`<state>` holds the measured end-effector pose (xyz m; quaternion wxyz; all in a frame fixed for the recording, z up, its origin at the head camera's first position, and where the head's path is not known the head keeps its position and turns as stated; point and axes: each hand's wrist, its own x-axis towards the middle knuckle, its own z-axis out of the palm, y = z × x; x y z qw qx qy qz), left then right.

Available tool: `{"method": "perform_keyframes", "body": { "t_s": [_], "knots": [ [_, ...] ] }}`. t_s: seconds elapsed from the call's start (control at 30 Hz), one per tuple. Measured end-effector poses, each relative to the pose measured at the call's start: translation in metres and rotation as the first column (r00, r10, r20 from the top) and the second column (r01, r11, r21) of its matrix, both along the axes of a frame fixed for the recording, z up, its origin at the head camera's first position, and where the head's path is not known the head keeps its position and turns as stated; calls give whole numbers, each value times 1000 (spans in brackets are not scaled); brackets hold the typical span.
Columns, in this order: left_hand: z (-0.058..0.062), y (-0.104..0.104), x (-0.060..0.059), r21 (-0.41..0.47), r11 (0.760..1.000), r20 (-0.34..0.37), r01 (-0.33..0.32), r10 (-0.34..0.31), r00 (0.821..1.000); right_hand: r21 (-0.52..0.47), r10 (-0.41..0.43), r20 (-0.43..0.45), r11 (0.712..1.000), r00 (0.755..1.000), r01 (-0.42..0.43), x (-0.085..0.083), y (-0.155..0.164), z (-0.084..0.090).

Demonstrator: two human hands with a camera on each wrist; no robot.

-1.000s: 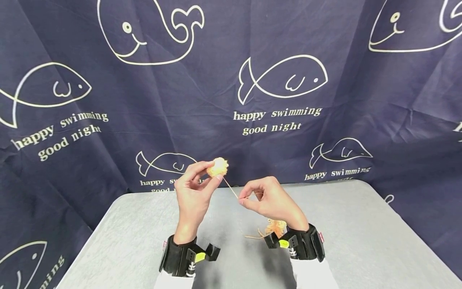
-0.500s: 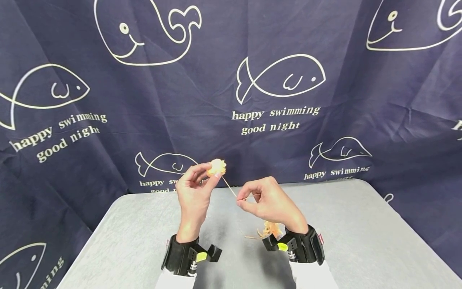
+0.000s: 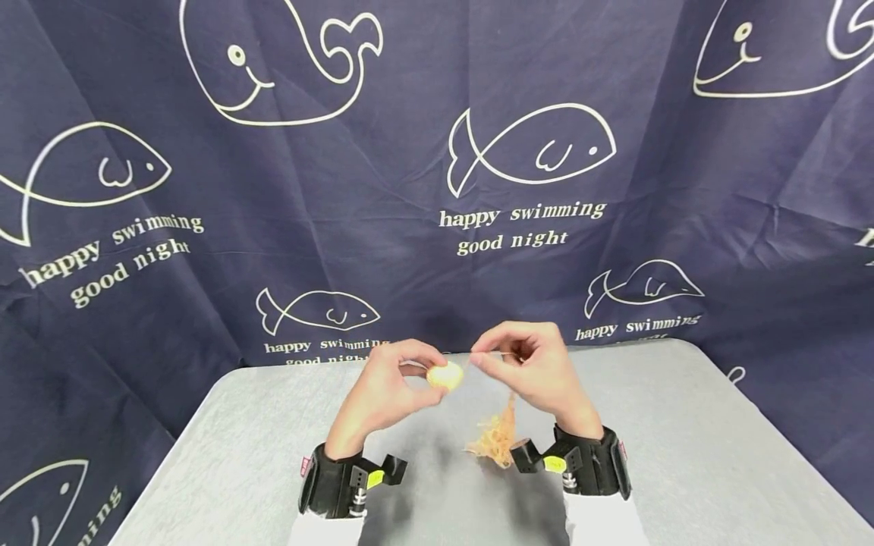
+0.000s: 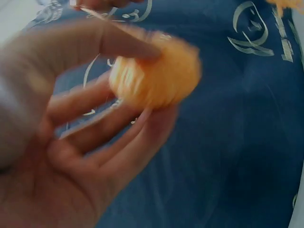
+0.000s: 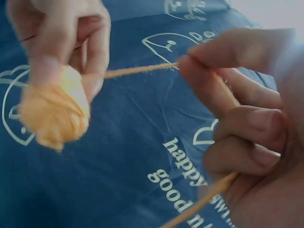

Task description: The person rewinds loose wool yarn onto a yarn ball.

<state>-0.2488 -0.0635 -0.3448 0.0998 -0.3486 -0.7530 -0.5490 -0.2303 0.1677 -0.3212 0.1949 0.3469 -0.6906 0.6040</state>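
A small ball of pale orange yarn [image 3: 444, 376] is held between the thumb and fingertips of my left hand [image 3: 389, 387]. In the left wrist view the ball [image 4: 161, 76] is wound round and the thumb lies across it. From the ball a yarn strand [image 5: 140, 71] runs taut to my right hand [image 3: 539, 368]. There the thumb and index finger pinch it, and the strand passes on through the curled lower fingers. Below the right hand is a loose yarn tangle [image 3: 497, 438], its upper part drawn up to a point.
A light grey table [image 3: 683, 440] spreads beneath both hands. Behind it hangs a dark blue curtain [image 3: 410, 189] printed with white fish and lettering. Each wrist carries a black camera strap [image 3: 334, 481].
My left hand has come down and to the right with the ball, which has turned. The right hand has shifted slightly right and up. More of the tangle shows, its top pulled upward.
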Motion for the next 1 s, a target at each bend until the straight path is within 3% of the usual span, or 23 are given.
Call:
{"method": "perform_keyframes", "body": {
  "t_s": [0.07,0.1,0.23,0.33,0.43,0.5,0.57,0.63,0.7,0.77,0.83,0.87,0.9,1.0],
  "knots": [
    [2,0,3,-40,988,37,148,-146,989,-95,0,41,995,999,4,-2,5,-1],
    [3,1,4,-38,975,55,221,-219,974,-135,1,66,991,998,8,-4,7,-2],
    [7,6,9,46,901,71,431,-433,899,-225,-1,156,974,988,36,-11,9,-7],
    [9,8,11,158,848,29,506,-517,856,-226,-13,191,972,981,57,-17,6,-11],
    [12,8,12,290,802,-53,523,-532,845,-158,-54,221,983,974,91,-23,3,-16],
    [13,9,12,382,784,-105,489,-489,866,-79,-86,237,991,968,108,-25,0,-18],
    [14,10,11,484,768,-135,420,-409,903,8,-102,247,995,964,103,-26,-2,-19],
    [16,12,10,593,745,-122,306,-292,949,83,-93,243,994,965,75,-25,-5,-19],
    [16,15,9,689,705,-82,169,-155,984,143,-70,222,989,973,39,-23,-8,-18],
    [17,17,8,752,658,-24,39,-31,999,188,-39,190,982,981,3,-20,-11,-16],
    [16,19,6,764,642,16,-60,74,997,217,-9,162,976,987,-26,-16,-13,-15],
    [16,19,5,753,650,22,-98,124,992,228,1,149,973,989,-36,-15,-14,-13],
    [15,18,4,728,674,15,-128,171,985,234,12,136,971,991,-44,-13,-15,-12],
    [11,13,1,588,784,-59,-200,288,956,235,31,101,971,994,-54,-8,-16,-8]
  ]
}}
